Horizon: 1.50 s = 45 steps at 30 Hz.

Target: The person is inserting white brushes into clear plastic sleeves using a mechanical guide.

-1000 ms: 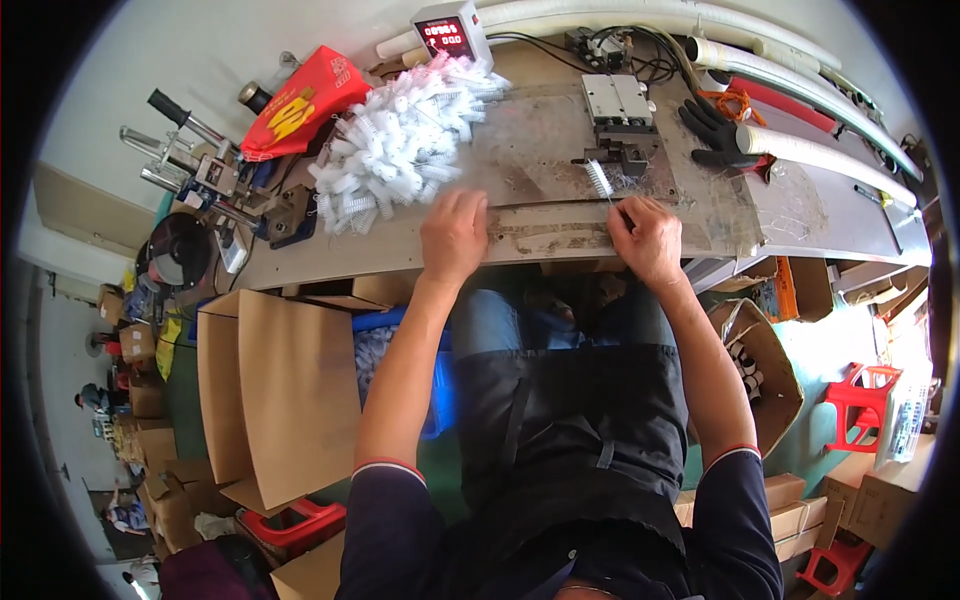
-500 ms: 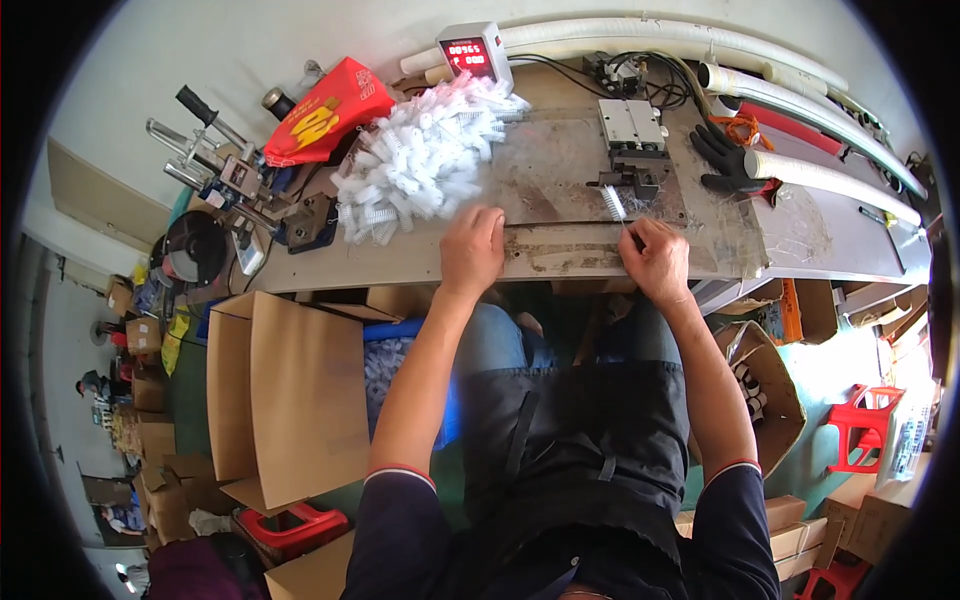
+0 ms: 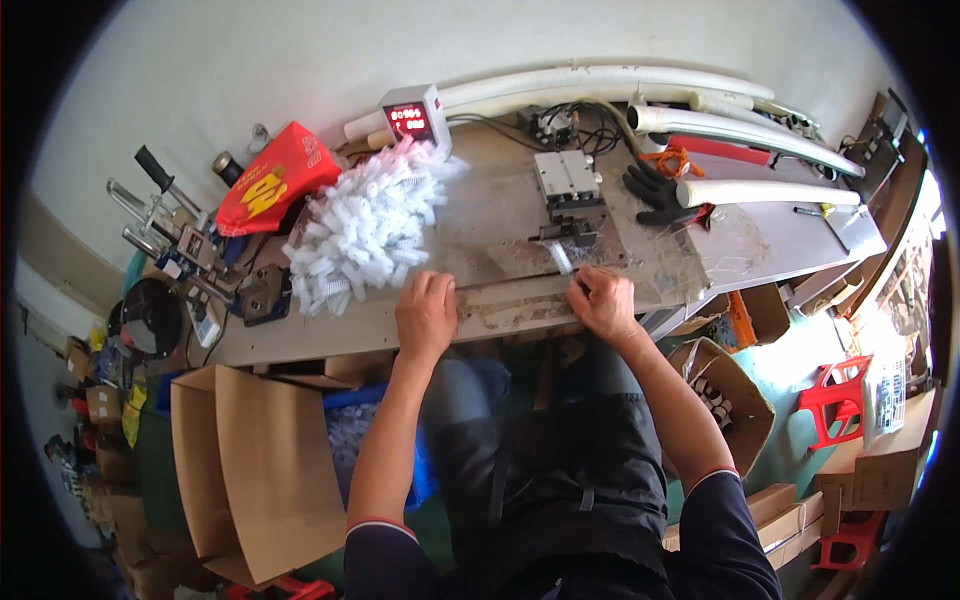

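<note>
- Nearest, a black apron (image 3: 560, 480) covers the lap; against half a second ago the view has swung, and lap and table (image 3: 300, 335) sit lower and further left.
- The left hand (image 3: 427, 310) stays at the table's near edge, fingers curled; its grip looks narrow, and I cannot tell whether it holds anything.
- The right hand (image 3: 604, 302), also at that edge, keeps its grip in a narrow pinch on the end of a small white-bristled brush (image 3: 561, 260), which leans up-left from the fingertips, its bristles blurrier than before.
- The near edge passes under both hands; below it, on the left, stand an open carton (image 3: 280, 470) and a blue bin (image 3: 425, 485).
- A heap of white brushes (image 3: 365, 225) bounds the left hand's room just beyond it.
- A black metal fixture (image 3: 575, 232) stands close ahead of the brush; the worn metal plate (image 3: 480, 220) leaves open room between fixture and heap.
- Further right lies a black glove (image 3: 655, 195).
- Farthest, a display box (image 3: 415, 115) stands behind the heap.
</note>
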### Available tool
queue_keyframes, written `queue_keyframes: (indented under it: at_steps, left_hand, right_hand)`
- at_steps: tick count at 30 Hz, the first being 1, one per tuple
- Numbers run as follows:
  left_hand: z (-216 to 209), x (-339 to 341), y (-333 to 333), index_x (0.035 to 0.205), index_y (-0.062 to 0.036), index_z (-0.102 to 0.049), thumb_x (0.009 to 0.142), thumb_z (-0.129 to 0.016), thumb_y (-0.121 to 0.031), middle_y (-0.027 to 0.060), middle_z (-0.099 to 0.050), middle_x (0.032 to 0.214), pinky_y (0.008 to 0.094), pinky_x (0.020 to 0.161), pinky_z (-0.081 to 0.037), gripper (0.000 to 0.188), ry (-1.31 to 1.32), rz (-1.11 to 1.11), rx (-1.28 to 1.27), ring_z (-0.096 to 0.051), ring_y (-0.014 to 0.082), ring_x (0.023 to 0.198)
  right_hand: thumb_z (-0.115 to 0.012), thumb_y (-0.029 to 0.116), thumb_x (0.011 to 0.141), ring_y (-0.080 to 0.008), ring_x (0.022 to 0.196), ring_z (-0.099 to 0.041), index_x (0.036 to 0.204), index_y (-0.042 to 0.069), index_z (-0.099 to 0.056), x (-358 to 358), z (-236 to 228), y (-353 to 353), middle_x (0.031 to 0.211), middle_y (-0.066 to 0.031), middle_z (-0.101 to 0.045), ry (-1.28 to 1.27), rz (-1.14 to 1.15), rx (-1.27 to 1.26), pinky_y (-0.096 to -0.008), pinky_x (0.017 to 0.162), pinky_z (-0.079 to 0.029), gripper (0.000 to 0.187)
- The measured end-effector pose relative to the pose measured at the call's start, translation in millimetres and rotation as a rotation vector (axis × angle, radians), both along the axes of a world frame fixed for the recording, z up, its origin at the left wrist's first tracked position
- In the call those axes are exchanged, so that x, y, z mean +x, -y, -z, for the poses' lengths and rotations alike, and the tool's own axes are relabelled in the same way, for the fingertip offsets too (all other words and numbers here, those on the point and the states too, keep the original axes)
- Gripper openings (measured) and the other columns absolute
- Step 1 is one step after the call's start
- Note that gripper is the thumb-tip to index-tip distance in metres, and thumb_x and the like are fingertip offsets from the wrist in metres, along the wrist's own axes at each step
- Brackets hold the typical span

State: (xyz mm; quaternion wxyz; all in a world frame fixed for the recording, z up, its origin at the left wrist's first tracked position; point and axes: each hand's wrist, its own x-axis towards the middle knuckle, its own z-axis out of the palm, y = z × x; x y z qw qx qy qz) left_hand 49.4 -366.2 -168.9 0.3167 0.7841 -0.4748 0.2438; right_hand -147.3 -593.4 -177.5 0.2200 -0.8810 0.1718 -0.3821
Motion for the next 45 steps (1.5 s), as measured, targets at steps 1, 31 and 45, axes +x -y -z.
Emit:
queue_keyframes:
  at_steps: [1,31,45]
  left_hand:
    - [0,0,0,0.1,-0.0075,-0.068,0.093,-0.067,-0.01,0.0109,-0.064,0.097,0.045,0.08,-0.053,0.007,-0.005,-0.004,0.01,-0.064,0.035,0.094]
    - [2,25,71,0.099,-0.0093,-0.069,0.093,-0.07,-0.009,0.0092,-0.068,0.088,0.043,0.072,-0.052,0.007,-0.134,0.08,-0.265,-0.065,0.033,0.084]
    - [-2,22,72,0.099,-0.0094,-0.069,0.092,-0.069,-0.008,0.0088,-0.067,0.089,0.0425,0.072,-0.053,0.007,-0.082,0.086,-0.268,-0.065,0.0324,0.085]
  right_hand:
    - [-0.067,0.015,0.081,-0.0384,0.068,-0.065,0.072,0.005,-0.061,1,1,1,0.069,-0.0164,-0.063,-0.02,-0.008,0.015,-0.0481,0.063,-0.052,0.015]
    - [-0.064,0.023,0.083,-0.0428,0.069,-0.067,0.071,0.005,-0.064,35,0,9,0.068,-0.0207,-0.066,-0.148,0.324,0.079,-0.0515,0.066,-0.054,0.021]
    - [-0.063,0.021,0.083,-0.0429,0.068,-0.067,0.072,0.004,-0.064,36,-4,6,0.068,-0.021,-0.065,-0.092,0.342,0.132,-0.0514,0.066,-0.054,0.02]
